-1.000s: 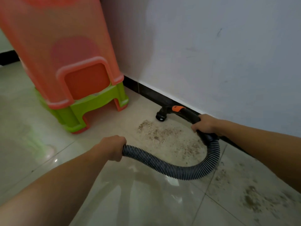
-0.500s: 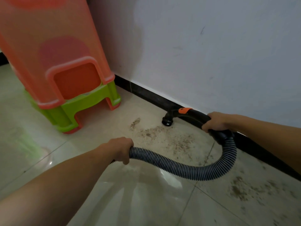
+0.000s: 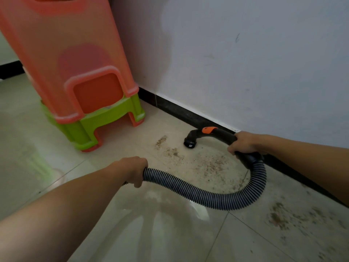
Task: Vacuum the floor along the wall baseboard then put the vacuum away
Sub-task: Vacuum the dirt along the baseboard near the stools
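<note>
My right hand (image 3: 243,143) grips the vacuum handle (image 3: 217,134), nozzle (image 3: 189,144) down on the dirty floor (image 3: 207,165) beside the baseboard (image 3: 175,110). My left hand (image 3: 135,170) is wrapped round the ribbed hose (image 3: 207,197).

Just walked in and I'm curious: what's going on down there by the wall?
A person is vacuuming the tiled floor beside the black baseboard. The right grip holds the curved handle, its nozzle mouth down on the floor near the baseboard. The left grip holds the ribbed hose farther back. Brown dirt lies on the tiles beside the nozzle and further right.
</note>
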Demonstrator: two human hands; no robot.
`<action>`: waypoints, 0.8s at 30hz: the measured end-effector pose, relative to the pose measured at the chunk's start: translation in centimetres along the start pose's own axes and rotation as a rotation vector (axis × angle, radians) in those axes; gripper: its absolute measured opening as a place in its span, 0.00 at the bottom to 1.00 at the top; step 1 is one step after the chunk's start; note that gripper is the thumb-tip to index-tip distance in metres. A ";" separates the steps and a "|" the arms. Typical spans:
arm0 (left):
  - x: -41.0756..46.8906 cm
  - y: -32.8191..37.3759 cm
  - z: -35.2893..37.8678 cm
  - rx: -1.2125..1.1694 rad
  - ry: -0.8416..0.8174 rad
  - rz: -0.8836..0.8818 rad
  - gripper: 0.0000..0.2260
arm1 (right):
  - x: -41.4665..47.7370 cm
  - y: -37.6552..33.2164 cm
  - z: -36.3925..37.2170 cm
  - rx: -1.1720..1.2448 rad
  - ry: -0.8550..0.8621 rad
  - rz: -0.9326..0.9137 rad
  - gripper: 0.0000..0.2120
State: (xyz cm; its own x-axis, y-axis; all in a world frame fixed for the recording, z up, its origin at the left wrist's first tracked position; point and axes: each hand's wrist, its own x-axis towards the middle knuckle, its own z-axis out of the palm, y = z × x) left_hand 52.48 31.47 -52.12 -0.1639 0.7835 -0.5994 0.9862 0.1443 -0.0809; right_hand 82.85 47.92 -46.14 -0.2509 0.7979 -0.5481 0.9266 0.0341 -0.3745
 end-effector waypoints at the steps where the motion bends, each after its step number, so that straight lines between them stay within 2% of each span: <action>1: -0.3 -0.3 -0.1 -0.006 0.001 -0.010 0.13 | 0.2 -0.3 0.0 -0.016 0.038 0.003 0.18; 3: -0.7 -0.8 -0.2 -0.028 0.000 -0.025 0.13 | 0.4 -0.7 0.0 -0.006 0.057 0.002 0.20; 8: -1.4 -1.8 0.4 -0.014 -0.009 -0.041 0.15 | 0.6 -1.3 1.4 0.046 -0.069 -0.053 0.16; 13: -1.4 -2.1 0.5 -0.026 -0.005 -0.052 0.14 | 1.5 -2.3 1.5 -0.023 -0.017 -0.078 0.18; 17: -1.3 -2.3 1.1 -0.021 -0.019 -0.043 0.15 | 2.0 -3.0 2.0 0.015 -0.138 -0.110 0.16; 22: -1.6 -3.6 1.3 -0.037 -0.001 -0.084 0.15 | 4.2 -4.3 2.6 -0.019 0.048 -0.095 0.17; 24: -1.7 -4.2 1.6 -0.061 0.002 -0.105 0.15 | 4.9 -5.0 2.6 0.022 0.054 -0.085 0.18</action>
State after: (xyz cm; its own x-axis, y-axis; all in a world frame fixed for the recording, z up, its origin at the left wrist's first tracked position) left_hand 48.61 28.56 -52.00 -0.2659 0.7631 -0.5890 0.9605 0.2619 -0.0943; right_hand 76.29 50.12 -48.95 -0.3124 0.8241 -0.4725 0.8961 0.0905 -0.4346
